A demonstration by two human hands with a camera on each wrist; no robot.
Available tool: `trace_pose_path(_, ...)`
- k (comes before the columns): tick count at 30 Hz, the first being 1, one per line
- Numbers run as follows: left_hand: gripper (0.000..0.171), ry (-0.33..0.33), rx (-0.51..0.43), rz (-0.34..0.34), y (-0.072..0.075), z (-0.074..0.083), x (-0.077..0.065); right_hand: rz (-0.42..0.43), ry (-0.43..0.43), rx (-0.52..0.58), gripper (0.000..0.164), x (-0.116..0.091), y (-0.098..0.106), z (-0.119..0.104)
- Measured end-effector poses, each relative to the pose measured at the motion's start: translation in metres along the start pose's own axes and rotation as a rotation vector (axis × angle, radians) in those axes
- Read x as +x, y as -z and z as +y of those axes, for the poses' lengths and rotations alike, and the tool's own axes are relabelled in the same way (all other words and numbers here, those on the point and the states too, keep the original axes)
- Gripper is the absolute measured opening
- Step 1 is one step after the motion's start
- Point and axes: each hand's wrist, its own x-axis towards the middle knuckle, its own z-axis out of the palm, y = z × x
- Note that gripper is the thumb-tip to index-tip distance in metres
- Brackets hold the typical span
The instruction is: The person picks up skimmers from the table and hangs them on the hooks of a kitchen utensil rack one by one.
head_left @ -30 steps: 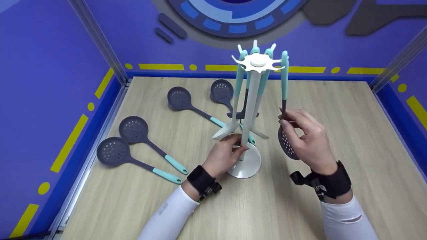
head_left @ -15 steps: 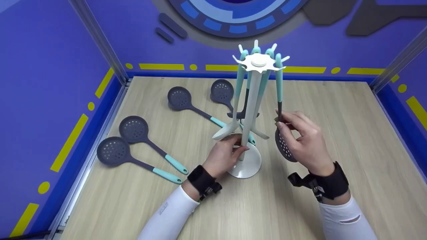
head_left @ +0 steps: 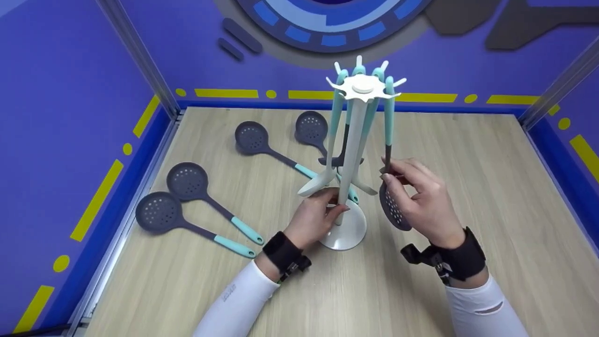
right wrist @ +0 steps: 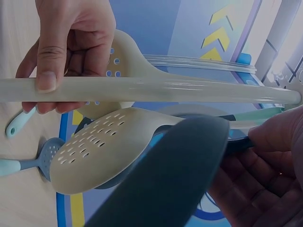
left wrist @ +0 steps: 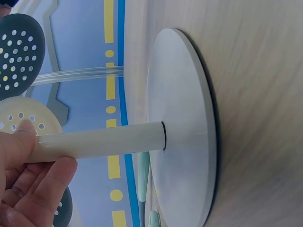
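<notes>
A white utensil stand [head_left: 354,145] with a round base [left wrist: 182,94] and a ring of hooks stands upright on the table. My left hand [head_left: 312,217] grips its pole low down, thumb and fingers around it. My right hand [head_left: 423,206] pinches the dark neck of a skimmer [head_left: 394,208], just above its perforated head. The skimmer's teal handle [head_left: 389,112] points up, its top at a right-hand hook; whether the hook passes through the hole is hidden. Behind the pole hang several teal-handled utensils, among them a pale skimmer [right wrist: 104,137].
Dark slotted skimmers with teal handles lie on the wooden table: two at the left, the nearer skimmer [head_left: 159,213] in front, and two farther back, one a skimmer [head_left: 252,138] behind the stand's left side. Blue panels [head_left: 61,117] wall the table at the sides and back.
My right hand has moved left and slightly down with the skimmer. The handle's top has shifted from the hook's outer tip inward toward the stand's centre. My left hand stays on the pole.
</notes>
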Motion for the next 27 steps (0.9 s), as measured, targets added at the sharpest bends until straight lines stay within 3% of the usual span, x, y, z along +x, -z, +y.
trace_pose_path(11, 0.026, 0.021, -0.022, -0.015, -0.0001, 0.0002, 0.0011, 0.003, 0.022, 0.0, 0.029, -0.0004, -0.0034, -0.0006)
trace_pose_path(27, 0.027, -0.007, 0.001, 0.008, -0.0011, -0.0022, 0.0009, -0.003, 0.026, 0.002, 0.028, -0.0011, -0.0065, -0.0016)
